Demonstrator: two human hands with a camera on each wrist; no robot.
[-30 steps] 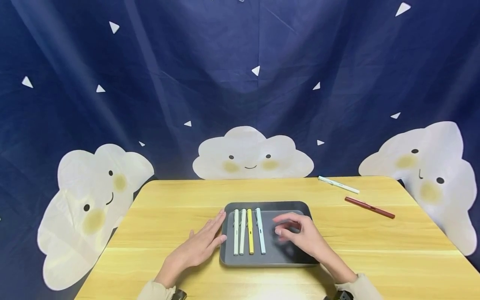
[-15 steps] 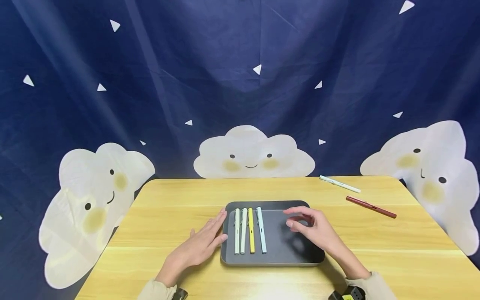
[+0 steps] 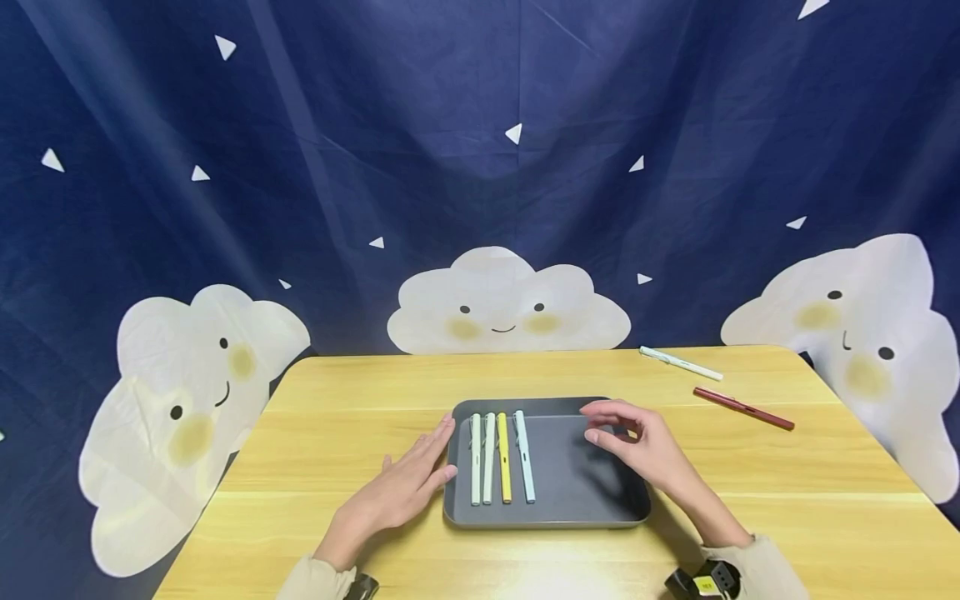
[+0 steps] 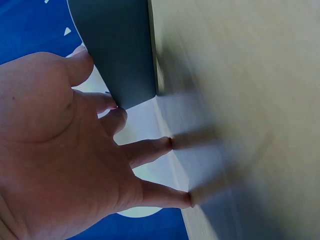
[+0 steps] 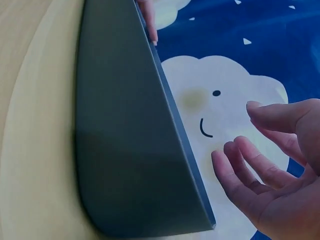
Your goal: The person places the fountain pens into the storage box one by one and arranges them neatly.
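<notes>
A dark grey tray [image 3: 570,467] lies on the table in the head view. Four-sided and shallow, it holds a pale green pen [image 3: 476,467], a second pale pen [image 3: 489,467], a yellow pen [image 3: 505,467] and a light blue pen [image 3: 527,467], side by side in its left half. My left hand [image 3: 397,492] touches the tray's left edge with straight fingers; the left wrist view shows its fingertips at the tray wall [image 4: 117,50]. Over the tray's right side hovers my right hand [image 3: 641,442], fingers loosely bent, with nothing between them.
Beyond the tray at the back right of the wooden table [image 3: 360,392] lie a white pen [image 3: 681,364] and a dark red pen [image 3: 742,408]. A blue curtain with clouds [image 3: 510,304] hangs behind the table's far edge.
My right hand has drawn back to the right, away from the light blue pen, over the tray's right side. The left hand stays at the tray's left edge.
</notes>
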